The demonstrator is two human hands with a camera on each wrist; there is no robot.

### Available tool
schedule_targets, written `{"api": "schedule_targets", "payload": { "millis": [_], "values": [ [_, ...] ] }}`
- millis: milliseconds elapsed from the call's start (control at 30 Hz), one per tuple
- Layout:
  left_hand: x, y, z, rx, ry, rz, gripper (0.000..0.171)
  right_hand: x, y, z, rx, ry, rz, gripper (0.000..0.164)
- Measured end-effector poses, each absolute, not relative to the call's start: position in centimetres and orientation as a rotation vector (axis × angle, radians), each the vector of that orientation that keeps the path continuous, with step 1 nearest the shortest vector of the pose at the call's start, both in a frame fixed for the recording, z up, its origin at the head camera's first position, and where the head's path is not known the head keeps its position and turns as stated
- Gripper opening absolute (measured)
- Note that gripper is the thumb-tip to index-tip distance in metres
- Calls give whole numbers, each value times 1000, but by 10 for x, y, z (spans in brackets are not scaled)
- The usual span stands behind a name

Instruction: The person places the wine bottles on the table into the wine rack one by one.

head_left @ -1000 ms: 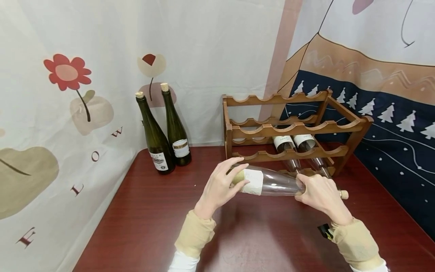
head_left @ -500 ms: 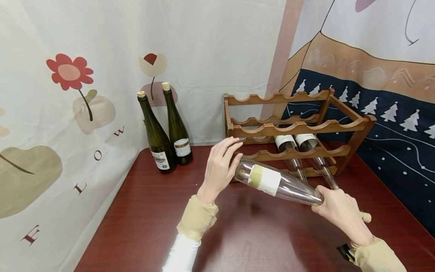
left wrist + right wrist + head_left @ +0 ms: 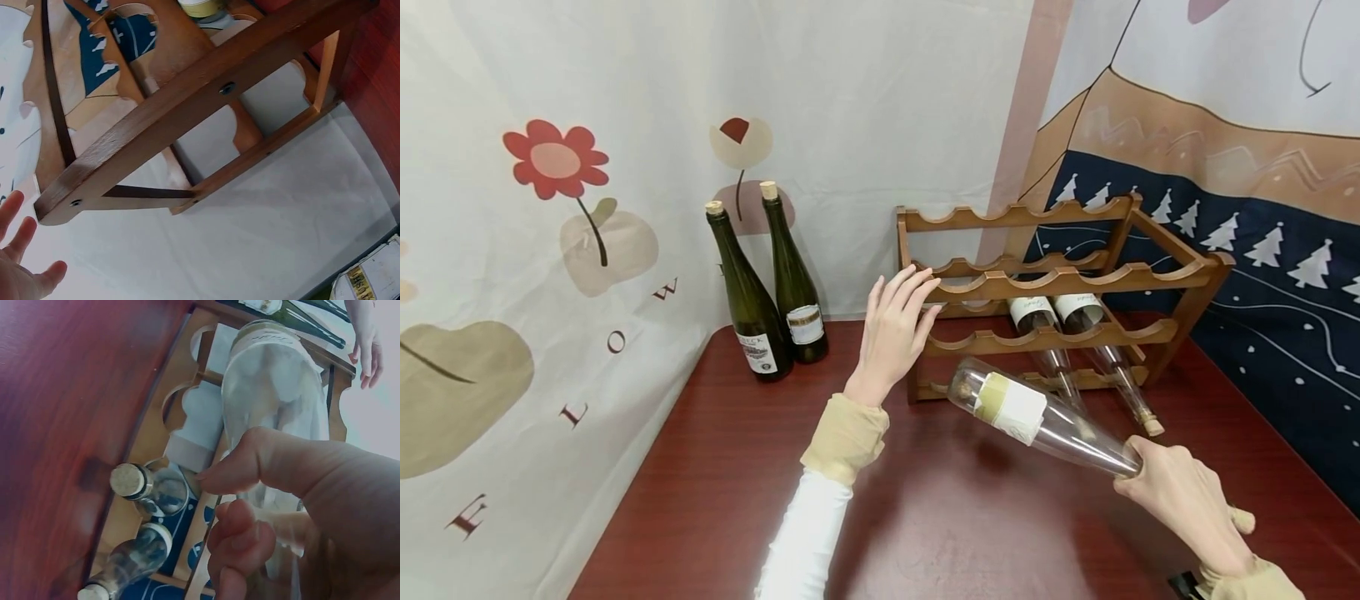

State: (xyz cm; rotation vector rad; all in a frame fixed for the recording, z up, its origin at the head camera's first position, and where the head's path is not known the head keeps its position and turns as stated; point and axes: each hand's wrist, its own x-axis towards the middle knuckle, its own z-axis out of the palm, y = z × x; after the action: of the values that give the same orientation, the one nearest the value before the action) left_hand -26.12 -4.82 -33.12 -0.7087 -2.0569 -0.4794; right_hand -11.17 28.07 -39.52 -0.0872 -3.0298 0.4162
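Note:
A clear glass wine bottle (image 3: pixel 1067 429) with a white and yellow-green label is gripped round its neck by my right hand (image 3: pixel 1183 492). Its base tilts up toward the left, in front of the wooden wine rack (image 3: pixel 1060 337), and its corked end sticks out past the hand. Free of the bottle, my left hand (image 3: pixel 895 329) has its fingers extended beside the rack's left front post. In the left wrist view, the fingertips of my left hand (image 3: pixel 22 256) show near a corner of the rack. The right wrist view shows thumb and fingers wrapped round the clear bottle (image 3: pixel 275 394).
Two clear corked bottles lie on the rack's lower level, one with its neck (image 3: pixel 1127 392) pointing forward. Two green corked bottles (image 3: pixel 748 308) stand upright at the back left of the red-brown table (image 3: pixel 722 500). Printed cloth (image 3: pixel 865 108) hangs behind.
My left hand has let go of the bottle's base and moved up toward the rack. My right hand has carried the bottle right and nearer, with its base tilting up.

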Motion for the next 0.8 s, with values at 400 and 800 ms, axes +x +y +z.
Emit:
{"api": "schedule_targets", "payload": {
  "millis": [400,800],
  "values": [
    [-281,-47,-337,-764,-2078,-376,31,-104,297,-402,-240,-3109,483,16],
    [-291,-44,-339,-769,-2037,-338,27,-100,304,-408,-314,-3138,526,16]
  ]
}}
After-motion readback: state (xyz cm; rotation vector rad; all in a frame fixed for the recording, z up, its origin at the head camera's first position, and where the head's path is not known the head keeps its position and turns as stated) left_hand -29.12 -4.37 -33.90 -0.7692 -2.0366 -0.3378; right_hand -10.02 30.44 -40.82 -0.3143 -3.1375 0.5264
